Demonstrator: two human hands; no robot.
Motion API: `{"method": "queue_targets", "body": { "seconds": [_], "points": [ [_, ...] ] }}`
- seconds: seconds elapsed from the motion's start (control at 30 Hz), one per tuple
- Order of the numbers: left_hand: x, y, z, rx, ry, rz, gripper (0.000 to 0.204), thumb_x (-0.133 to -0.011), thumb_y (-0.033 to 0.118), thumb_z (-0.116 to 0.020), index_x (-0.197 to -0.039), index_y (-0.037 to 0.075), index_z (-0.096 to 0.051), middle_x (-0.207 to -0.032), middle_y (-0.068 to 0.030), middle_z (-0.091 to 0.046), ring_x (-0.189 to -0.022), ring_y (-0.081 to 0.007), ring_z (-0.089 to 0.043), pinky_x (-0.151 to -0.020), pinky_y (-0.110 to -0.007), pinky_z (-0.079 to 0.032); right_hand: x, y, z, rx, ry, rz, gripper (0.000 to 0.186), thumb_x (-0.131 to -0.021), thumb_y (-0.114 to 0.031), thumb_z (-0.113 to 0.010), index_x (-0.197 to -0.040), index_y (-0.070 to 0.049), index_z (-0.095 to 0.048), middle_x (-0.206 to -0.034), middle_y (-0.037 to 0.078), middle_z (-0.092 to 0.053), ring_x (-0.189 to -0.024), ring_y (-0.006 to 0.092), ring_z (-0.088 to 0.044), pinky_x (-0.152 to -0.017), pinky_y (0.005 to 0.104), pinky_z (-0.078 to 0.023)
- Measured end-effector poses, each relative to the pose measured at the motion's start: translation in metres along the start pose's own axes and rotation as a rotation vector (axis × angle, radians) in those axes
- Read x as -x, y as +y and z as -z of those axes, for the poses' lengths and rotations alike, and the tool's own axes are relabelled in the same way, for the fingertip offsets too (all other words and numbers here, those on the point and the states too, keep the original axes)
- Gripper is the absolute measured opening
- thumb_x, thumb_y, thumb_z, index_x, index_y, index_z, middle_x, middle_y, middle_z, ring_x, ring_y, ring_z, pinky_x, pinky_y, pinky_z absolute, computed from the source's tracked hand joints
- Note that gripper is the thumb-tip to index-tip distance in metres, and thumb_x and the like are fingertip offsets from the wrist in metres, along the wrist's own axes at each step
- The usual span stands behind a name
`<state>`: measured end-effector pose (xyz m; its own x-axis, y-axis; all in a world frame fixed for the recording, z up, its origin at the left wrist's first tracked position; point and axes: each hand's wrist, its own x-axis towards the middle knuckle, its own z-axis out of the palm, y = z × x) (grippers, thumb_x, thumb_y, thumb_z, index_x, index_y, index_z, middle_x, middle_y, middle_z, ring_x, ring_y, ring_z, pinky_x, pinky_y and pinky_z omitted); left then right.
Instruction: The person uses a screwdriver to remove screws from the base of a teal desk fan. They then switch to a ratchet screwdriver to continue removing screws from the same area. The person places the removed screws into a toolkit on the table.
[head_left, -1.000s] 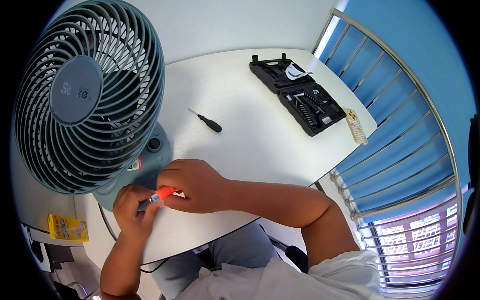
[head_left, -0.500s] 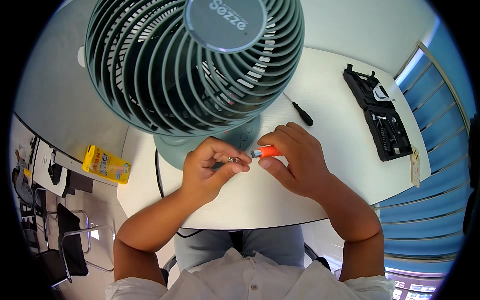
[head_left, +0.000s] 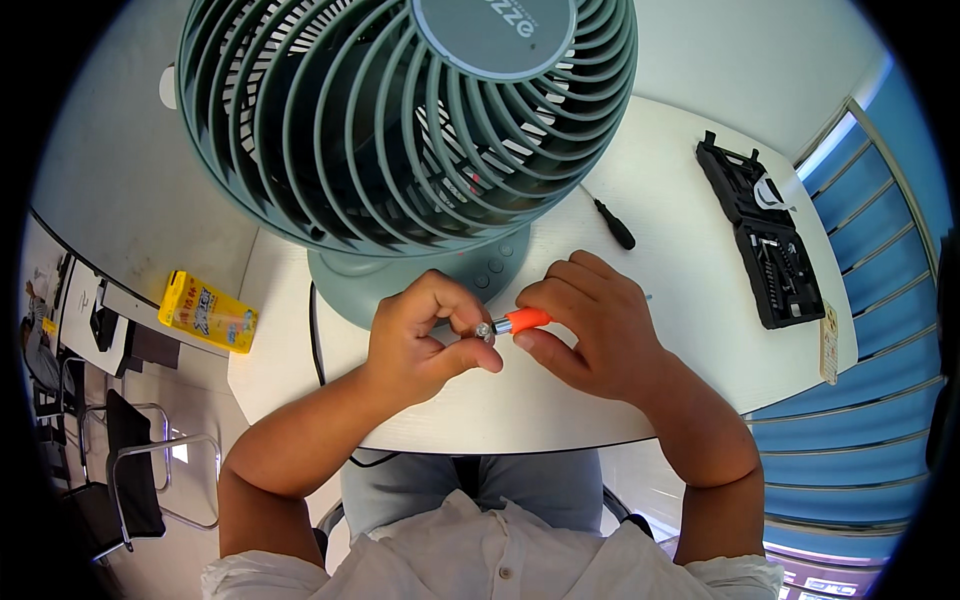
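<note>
Head view: right hand (head_left: 600, 330) grips orange screwdriver (head_left: 524, 320); left hand (head_left: 425, 335) pinches its silver bit tip (head_left: 483, 328), near desk front edge (head_left: 520, 435). Bit-fitting step, likely; next needs firm seating.

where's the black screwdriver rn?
Head view, right of centre: the black screwdriver lies on the white table, untouched, between the fan's grille and the open black tool case, beyond the right hand.

We count one green fan (head_left: 400, 120), one orange-handled screwdriver (head_left: 522, 320), one black screwdriver (head_left: 613, 224) and one open black tool case (head_left: 762, 245). We also see one yellow box (head_left: 207, 311) and two hands.
</note>
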<state>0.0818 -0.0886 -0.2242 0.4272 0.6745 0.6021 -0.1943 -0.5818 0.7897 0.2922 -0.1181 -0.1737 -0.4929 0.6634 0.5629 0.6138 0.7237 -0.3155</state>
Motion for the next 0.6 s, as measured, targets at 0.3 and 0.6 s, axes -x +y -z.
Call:
{"method": "queue_targets", "body": {
  "seconds": [0.3, 0.6],
  "points": [
    [-0.001, 0.011, -0.010, 0.023, 0.173, 0.013, 0.034, -0.070, 0.021, -0.082, -0.082, 0.004, -0.055, -0.064, -0.0028, -0.060, -0.056, -0.0079, -0.055, -0.053, -0.021, -0.043, 0.000, 0.000, 0.001, 0.044, 0.010, 0.020, 0.020, -0.073, -0.022, -0.071, -0.084, -0.009, -0.060, -0.075, 0.003, -0.053, -0.066, 0.0213, -0.048, -0.055, 0.0331, -0.041],
    [-0.009, 0.017, -0.001, -0.317, -0.010, -0.060, 0.032, -0.067, 0.021, -0.083, -0.078, 0.003, -0.058, -0.064, -0.0048, -0.063, -0.052, -0.0096, -0.058, -0.050, -0.022, -0.044, -0.001, 0.005, 0.008, 0.088, -0.013, 0.070, 0.021, -0.069, -0.020, -0.073, -0.082, -0.010, -0.060, -0.076, 0.003, -0.053, -0.066, 0.0207, -0.049, -0.054, 0.0328, -0.041]
  ]
}}
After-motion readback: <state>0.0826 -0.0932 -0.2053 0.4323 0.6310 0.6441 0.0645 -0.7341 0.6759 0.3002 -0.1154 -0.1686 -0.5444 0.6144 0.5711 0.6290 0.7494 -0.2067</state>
